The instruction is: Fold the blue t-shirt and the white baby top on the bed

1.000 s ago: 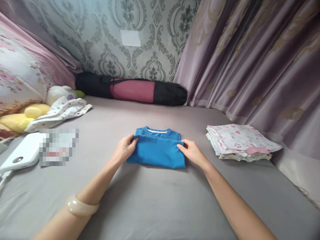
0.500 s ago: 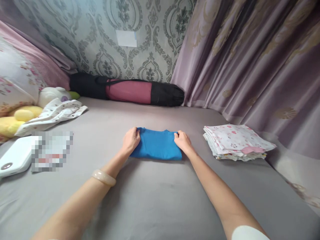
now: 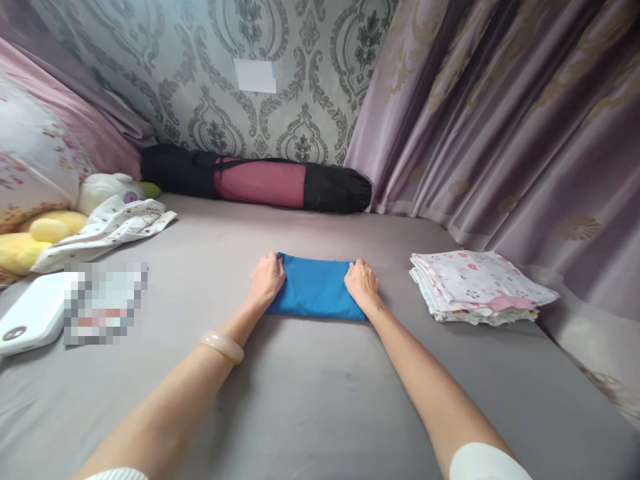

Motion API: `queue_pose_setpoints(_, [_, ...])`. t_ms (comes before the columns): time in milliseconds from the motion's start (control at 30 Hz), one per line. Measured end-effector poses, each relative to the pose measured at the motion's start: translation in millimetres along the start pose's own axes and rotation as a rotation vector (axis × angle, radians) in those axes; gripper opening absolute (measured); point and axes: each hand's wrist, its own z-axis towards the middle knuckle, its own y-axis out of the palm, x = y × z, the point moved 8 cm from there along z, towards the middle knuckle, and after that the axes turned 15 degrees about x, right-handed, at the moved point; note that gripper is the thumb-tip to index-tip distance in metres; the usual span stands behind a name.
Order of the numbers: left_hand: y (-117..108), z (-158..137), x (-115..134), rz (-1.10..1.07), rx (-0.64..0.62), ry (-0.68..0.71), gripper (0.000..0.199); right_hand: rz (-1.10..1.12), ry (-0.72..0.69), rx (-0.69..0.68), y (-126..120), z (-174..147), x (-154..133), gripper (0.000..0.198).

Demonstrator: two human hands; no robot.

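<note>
A blue folded cloth (image 3: 316,288), a flat rectangle, lies on the grey bed sheet (image 3: 300,400) in front of me. At its far left corner, my left hand (image 3: 268,277) is closed with the fabric pinched between thumb and fingers. My right hand (image 3: 362,281) grips the far right corner in the same way. The far edge runs nearly straight between the two hands. Which garment the cloth may be does not show.
To the right sits a stack of folded patterned cloths (image 3: 475,280). A black and red long bag (image 3: 260,181) lies along the wall. On the left are a white device (image 3: 35,313), a blurred flat item (image 3: 105,300), plush toys (image 3: 45,237) and a spotted cloth (image 3: 110,230).
The far edge of the blue cloth has become straighter, and the small bump near its right end is gone. Both hands keep hold of the corners, with the fingers curled in more.
</note>
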Motion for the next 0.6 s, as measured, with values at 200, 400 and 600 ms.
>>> queue_pose_setpoints(200, [3.4, -0.4, -1.3, 0.023, 0.001, -0.011, 0.031, -0.027, -0.001, 0.016, 2.2, 2.2, 0.1, 0.033])
queue_pose_setpoints(400, [3.7, 1.6, -5.6, 0.005, 0.051, -0.046, 0.031, -0.031, 0.051, 0.029, 2.4, 3.1, 1.3, 0.031])
queue_pose_setpoints(600, [1.1, 9.1, -14.4, -0.013, 0.058, -0.144, 0.033, 0.010, 0.093, -0.035, -1.1, 9.4, 10.2, 0.035])
